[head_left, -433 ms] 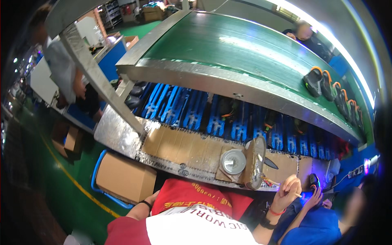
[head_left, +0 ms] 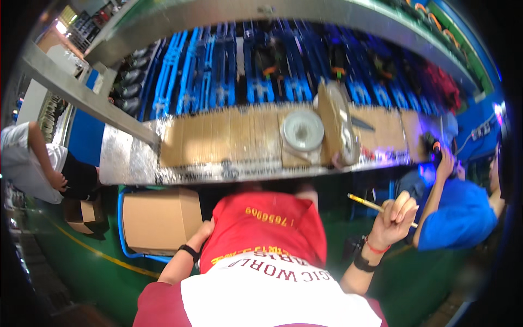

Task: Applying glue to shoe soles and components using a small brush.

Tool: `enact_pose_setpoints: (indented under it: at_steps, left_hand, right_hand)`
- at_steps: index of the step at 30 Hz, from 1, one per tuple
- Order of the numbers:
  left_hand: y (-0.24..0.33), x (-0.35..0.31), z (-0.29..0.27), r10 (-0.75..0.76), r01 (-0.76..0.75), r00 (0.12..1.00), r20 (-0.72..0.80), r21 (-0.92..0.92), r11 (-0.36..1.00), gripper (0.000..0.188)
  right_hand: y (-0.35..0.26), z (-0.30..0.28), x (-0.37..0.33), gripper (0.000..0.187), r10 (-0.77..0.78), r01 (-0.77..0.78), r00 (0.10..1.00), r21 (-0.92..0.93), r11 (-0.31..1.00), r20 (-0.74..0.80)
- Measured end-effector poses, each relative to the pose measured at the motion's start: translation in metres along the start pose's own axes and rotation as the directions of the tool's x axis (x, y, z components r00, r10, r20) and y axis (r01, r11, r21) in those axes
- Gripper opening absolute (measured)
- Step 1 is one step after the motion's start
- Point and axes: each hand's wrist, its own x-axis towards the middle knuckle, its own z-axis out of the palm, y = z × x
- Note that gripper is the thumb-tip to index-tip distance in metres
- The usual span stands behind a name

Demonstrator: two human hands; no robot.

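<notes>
My right hand [head_left: 396, 219] is raised in front of the bench, closed around a thin brush [head_left: 368, 203] with a pale, yellowish handle. One end of the brush points left, and the other pokes out past my fingers. Down beside my red apron [head_left: 267, 220], my left hand [head_left: 207, 228] rests against the cloth, its fingers mostly hidden. On the bench, a white bowl [head_left: 303, 131] stands on a piece of cardboard, and what is inside it is unclear. Right of the bowl, an upright cardboard flap [head_left: 329, 122] leans by a clear round container [head_left: 346, 131].
Flattened cardboard [head_left: 218, 136] covers the bench top. Behind it are rows of blue racks [head_left: 204, 76], some holding dark shoes. A cardboard box [head_left: 162, 220] in a blue frame stands at lower left. A co-worker in blue [head_left: 463, 212] handles a dark shoe [head_left: 433, 150]; another person [head_left: 38, 163] stands left.
My view has shifted down and nearer the bench. The brush in my right hand has turned and now shows its length toward the left. My left hand has come into sight beside the apron.
</notes>
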Motion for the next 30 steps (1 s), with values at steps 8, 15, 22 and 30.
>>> enact_pose_setpoints:
  at_steps: [8, 15, 22, 30]
  left_hand:
    - [-0.009, -0.031, 0.002, 0.061, -0.082, 0.973, -0.222, -0.089, 0.993, 0.082]
    - [-0.026, -0.019, 0.006, 0.191, -0.222, 0.949, -0.249, -0.100, 0.970, 0.068]
    - [-0.047, 0.009, 0.013, 0.236, -0.293, 0.939, -0.251, -0.225, 0.929, 0.060]
    - [-0.056, 0.037, 0.015, 0.191, -0.244, 0.962, -0.195, -0.306, 0.920, 0.057]
  right_hand:
    - [-0.033, -0.007, -0.075, 0.039, -0.059, 0.057, 0.991, 0.023, 0.998, 0.123]
    - [-0.041, 0.000, -0.107, 0.039, -0.120, 0.115, 0.986, 0.042, 0.992, 0.118]
    - [-0.022, 0.006, -0.113, 0.038, -0.052, 0.048, 0.993, 0.039, 0.998, 0.109]
    - [-0.003, 0.001, -0.104, 0.042, -0.051, 0.055, 0.998, -0.093, 0.994, 0.048]
